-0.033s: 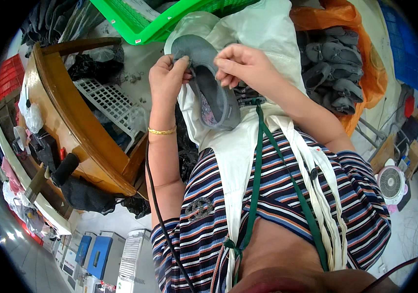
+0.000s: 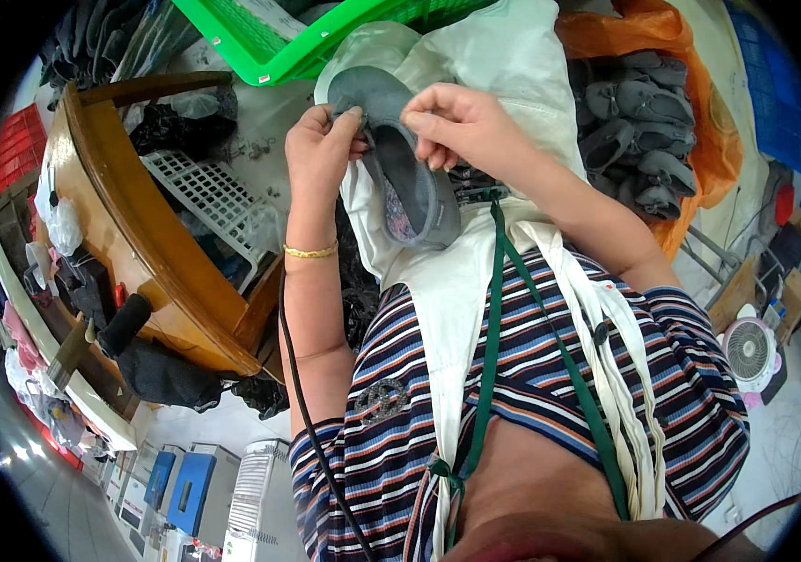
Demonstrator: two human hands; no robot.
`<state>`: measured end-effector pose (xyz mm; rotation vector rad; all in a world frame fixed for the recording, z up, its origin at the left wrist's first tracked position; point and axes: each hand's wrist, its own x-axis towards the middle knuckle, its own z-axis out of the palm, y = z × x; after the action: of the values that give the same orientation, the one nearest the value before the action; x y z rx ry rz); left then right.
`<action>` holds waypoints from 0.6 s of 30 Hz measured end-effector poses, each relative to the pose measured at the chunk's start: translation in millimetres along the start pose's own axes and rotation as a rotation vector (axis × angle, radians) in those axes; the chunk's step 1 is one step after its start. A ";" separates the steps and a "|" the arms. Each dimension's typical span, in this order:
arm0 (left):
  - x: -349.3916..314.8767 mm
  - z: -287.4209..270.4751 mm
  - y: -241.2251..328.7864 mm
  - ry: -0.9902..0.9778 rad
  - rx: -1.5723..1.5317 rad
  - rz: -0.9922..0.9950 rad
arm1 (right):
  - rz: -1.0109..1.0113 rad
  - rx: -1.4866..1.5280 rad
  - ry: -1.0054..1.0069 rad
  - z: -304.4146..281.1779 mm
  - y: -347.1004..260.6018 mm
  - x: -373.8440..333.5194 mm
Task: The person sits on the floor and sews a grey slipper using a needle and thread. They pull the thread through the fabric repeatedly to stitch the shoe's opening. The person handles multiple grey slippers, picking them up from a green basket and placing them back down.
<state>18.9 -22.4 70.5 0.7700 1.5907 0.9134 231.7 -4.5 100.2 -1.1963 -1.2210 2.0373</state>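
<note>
A grey slip-on shoe lies over my lap on the white apron, its toe pointing away from me. A patterned patch shows on the insole near the heel. My left hand pinches the shoe's left side near the toe, where a small grey piece like a bow shows between thumb and finger. My right hand is at the shoe's right edge by the opening, thumb and fingers pressed together. Whatever it pinches, if anything, is too small to make out.
An orange bag of several grey shoes stands at the right. Beyond my hands is a green basket. To the left are a wooden table and a white plastic grid. A fan sits at far right.
My right hand has shifted slightly left, closer over the shoe's opening. My left hand and the shoe stay in place.
</note>
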 end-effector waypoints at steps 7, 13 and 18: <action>-1.1 0.8 -7.4 -0.016 -0.027 0.030 | -0.005 -0.318 -0.015 11.1 12.9 26.4; -1.2 4.2 -11.2 -0.018 -0.038 0.037 | -0.010 -0.404 -0.016 10.2 13.2 28.0; -3.8 8.1 -6.2 -0.005 -0.046 0.026 | -0.027 -0.434 -0.015 8.6 12.8 27.6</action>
<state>27.5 -27.3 66.1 0.7619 1.5527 0.9631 210.8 5.8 78.9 -1.3435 -1.7363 1.8155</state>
